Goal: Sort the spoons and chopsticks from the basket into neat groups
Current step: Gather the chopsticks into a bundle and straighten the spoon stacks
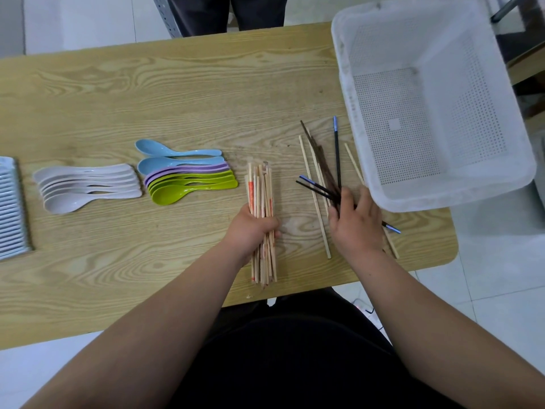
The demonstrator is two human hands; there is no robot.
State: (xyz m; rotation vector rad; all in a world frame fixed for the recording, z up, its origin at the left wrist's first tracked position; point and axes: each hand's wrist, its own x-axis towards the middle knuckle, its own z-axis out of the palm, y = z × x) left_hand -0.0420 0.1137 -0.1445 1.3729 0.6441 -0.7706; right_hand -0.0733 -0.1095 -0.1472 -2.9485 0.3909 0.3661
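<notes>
Left hand: grasping pale chopstick bundle, mid-counter.
Right hand: fingers curled round dark chopsticks, beside basket.
White spoons, coloured spoons: stacked, left of the bundle.

Person in black
Black garment over torso and lap; bare forearms down to left hand and right hand

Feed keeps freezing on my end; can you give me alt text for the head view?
The left hand grips a bundle of pale wooden chopsticks on the table while the right hand holds dark chopsticks among a few loose pale ones beside the empty white basket. White spoons and coloured spoons lie nested in two groups further left.
</notes>
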